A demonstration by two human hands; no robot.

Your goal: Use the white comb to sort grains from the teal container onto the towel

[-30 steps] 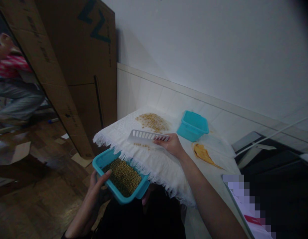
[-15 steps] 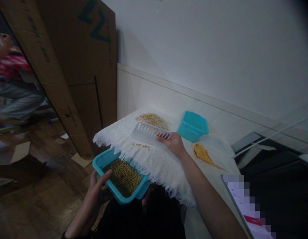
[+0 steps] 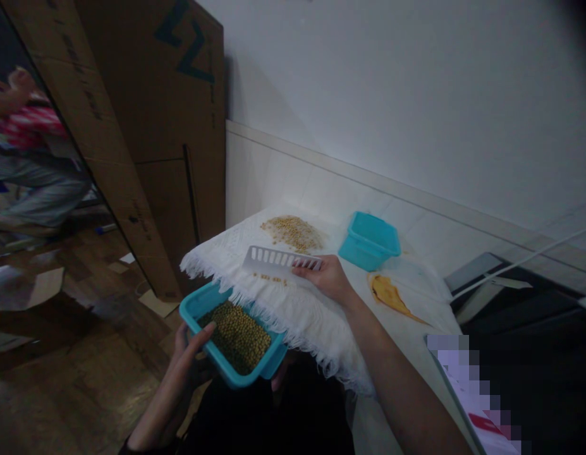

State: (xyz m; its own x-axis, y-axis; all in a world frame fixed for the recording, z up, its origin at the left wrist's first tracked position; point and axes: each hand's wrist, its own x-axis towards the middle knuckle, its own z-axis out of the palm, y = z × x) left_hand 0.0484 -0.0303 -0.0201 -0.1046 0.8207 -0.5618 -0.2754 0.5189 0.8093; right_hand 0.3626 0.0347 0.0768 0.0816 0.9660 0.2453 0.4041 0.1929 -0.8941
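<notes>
My left hand [image 3: 191, 347] grips the near left rim of a teal plastic container [image 3: 236, 379], thumb over its edge. Yellowish soybeans [image 3: 248, 335], with darker green ones along one side, fill its bottom. The container is held just below the fringed edge of a white cloth [image 3: 302, 316]. Closed around the right end of a white slotted plastic tray [image 3: 268, 262] is my right hand [image 3: 323, 275], just above the cloth. Several loose beans [image 3: 271, 279] lie by the tray's near side. Behind it a heap of pale beans [image 3: 295, 232] is spread on the cloth.
A second teal container [image 3: 371, 243] stands at the back of the table, with a yellow leaf-shaped dish [image 3: 392, 297] nearer me. A tall cardboard box [image 3: 179, 126] rises at the left. Beyond it a person [image 3: 31, 151] sits low. Right are a white cable [image 3: 524, 262] and a dark bag-like object.
My right hand has drawn the slotted tray slightly toward me and tilted it, so more of the bean heap shows behind it. The left hand and its container stay nearly still.
</notes>
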